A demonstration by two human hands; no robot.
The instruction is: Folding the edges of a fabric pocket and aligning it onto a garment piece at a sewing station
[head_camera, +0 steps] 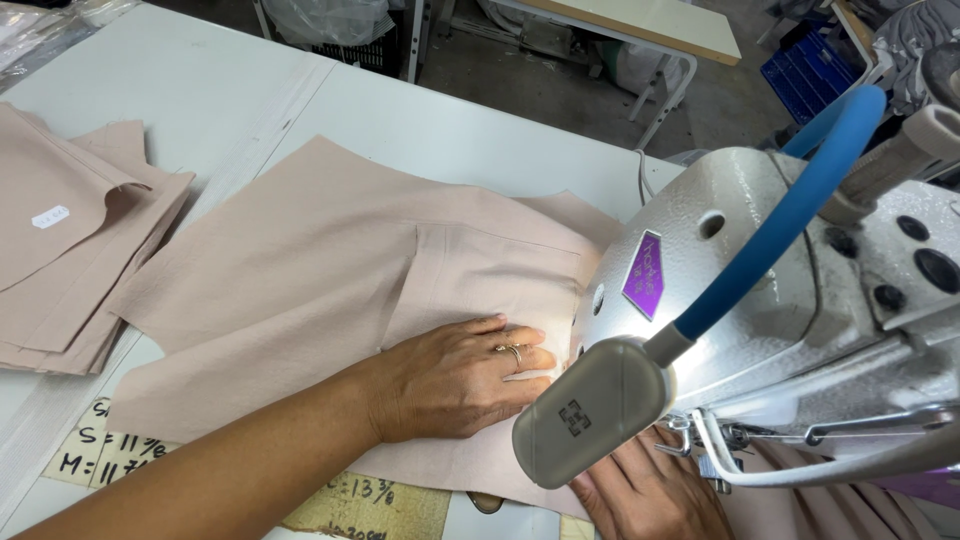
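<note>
Pink fabric panel (330, 290) lay flat at the table's (200, 90) near edge, under the sewing machine (760, 260). Left hand (455, 375) pressed it, fingers together and flat. Right hand (650, 495) rested palm-down behind the lamp (590, 410), its fingers hidden. Feeding seemed underway; steady, even guidance appeared necessary.

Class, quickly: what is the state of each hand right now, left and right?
Left hand: open, pressed flat on the pink fabric piece, gripping nothing.
Right hand: mostly hidden behind the sewing machine lamp; open or closed cannot be told.
</note>
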